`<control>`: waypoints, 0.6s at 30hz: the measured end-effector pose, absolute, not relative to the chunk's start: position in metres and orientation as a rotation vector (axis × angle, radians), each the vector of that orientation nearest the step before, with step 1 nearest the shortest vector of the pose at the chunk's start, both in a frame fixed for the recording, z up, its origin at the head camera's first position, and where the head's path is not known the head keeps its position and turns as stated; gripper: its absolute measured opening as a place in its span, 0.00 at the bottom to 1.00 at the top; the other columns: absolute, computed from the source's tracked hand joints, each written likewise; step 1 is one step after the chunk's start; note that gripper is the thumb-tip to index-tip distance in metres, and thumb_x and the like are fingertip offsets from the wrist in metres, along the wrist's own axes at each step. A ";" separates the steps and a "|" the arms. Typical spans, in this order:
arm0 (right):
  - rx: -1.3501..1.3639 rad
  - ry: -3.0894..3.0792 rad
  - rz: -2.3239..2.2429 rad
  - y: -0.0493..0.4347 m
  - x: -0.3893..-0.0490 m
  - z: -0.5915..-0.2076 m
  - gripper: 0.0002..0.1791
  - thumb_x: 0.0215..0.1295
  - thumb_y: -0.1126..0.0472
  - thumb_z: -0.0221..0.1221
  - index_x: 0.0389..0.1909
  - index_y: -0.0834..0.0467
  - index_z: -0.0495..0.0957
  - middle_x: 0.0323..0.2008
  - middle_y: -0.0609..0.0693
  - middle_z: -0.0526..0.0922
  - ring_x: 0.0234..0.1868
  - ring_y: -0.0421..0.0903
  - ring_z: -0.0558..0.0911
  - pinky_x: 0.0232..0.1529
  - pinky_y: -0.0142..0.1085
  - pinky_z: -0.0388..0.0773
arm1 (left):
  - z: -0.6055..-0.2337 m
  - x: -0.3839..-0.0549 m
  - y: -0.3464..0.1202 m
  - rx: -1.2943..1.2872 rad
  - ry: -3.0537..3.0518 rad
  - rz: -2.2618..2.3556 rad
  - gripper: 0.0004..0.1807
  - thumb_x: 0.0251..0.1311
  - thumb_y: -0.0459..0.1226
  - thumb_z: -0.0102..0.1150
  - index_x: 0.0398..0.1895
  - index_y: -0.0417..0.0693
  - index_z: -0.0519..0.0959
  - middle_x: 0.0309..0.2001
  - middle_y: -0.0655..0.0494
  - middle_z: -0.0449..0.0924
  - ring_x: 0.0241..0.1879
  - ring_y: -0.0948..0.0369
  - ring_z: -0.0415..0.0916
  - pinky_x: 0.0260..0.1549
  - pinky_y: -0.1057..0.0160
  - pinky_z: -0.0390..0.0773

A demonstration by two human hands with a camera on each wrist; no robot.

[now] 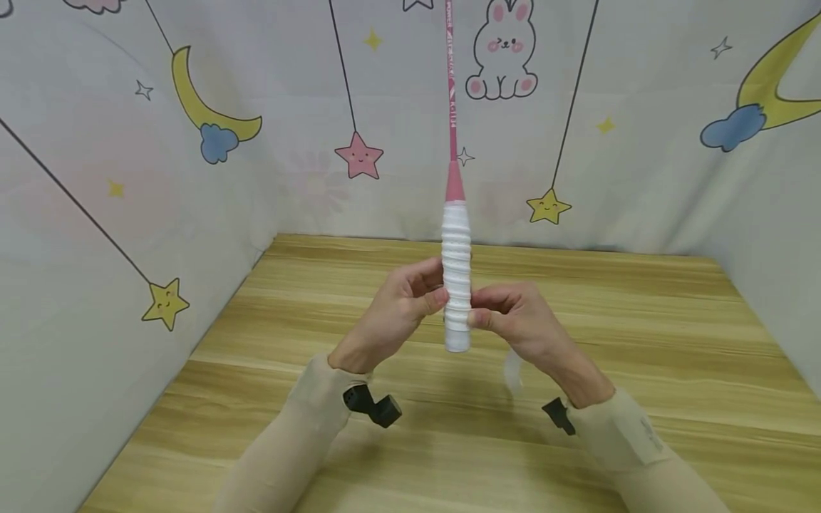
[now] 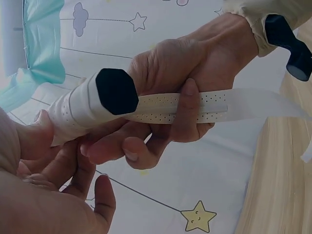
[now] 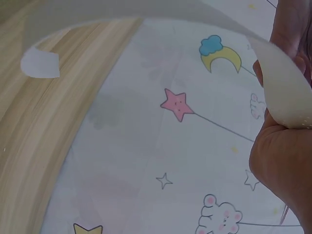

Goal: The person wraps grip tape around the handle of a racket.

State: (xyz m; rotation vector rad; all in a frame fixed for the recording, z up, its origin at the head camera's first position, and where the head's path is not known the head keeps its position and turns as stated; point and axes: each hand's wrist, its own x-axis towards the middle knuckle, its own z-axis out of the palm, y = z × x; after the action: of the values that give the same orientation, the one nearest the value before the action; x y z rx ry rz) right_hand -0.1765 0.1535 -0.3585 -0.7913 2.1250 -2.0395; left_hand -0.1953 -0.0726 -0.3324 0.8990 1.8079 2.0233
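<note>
A badminton racket stands upright in the head view, its pink shaft rising out of frame and its handle wrapped in ridged white grip tape. My left hand holds the handle from the left, thumb across its lower part. From the right, my right hand pinches the tape close to the handle's lower end. In the left wrist view, a perforated strip of grip tape runs from beside the dark octagonal butt cap through the right hand's fingers. Its loose tail curves across the right wrist view.
A wood-grain table lies below the hands. Behind it hangs a white curtain printed with stars, moons and a rabbit. Small black cameras sit on the wrists. Teal cloth shows at the left wrist view's edge.
</note>
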 end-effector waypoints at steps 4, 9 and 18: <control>-0.908 1.943 -2.068 0.154 -0.177 -0.360 0.26 0.76 0.56 0.67 0.61 0.75 0.82 0.48 0.38 0.94 0.52 0.37 0.92 0.54 0.31 0.88 | -0.333 -0.196 -0.072 0.887 1.713 2.060 0.34 0.81 0.36 0.55 0.82 0.31 0.59 0.51 0.60 0.87 0.51 0.66 0.84 0.51 0.68 0.82; -0.887 1.938 -2.114 0.153 -0.174 -0.357 0.11 0.75 0.59 0.69 0.55 0.51 0.90 0.48 0.37 0.94 0.49 0.36 0.93 0.53 0.31 0.88 | -0.333 -0.197 -0.071 0.862 1.672 2.081 0.29 0.83 0.28 0.50 0.80 0.34 0.57 0.54 0.51 0.90 0.52 0.67 0.86 0.54 0.65 0.82; -0.705 2.310 -2.068 0.149 -0.169 -0.349 0.18 0.71 0.69 0.69 0.53 0.82 0.83 0.41 0.35 0.94 0.41 0.32 0.90 0.44 0.29 0.88 | -0.331 -0.195 -0.064 0.869 2.093 1.956 0.35 0.76 0.33 0.66 0.83 0.43 0.66 0.59 0.35 0.81 0.51 0.63 0.80 0.54 0.64 0.81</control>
State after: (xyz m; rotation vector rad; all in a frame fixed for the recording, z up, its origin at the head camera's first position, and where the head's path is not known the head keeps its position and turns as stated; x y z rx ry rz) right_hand -0.1689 0.1493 -0.3491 -0.7049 2.3098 -2.0681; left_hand -0.1951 -0.0636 -0.3312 0.8693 2.0934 1.9564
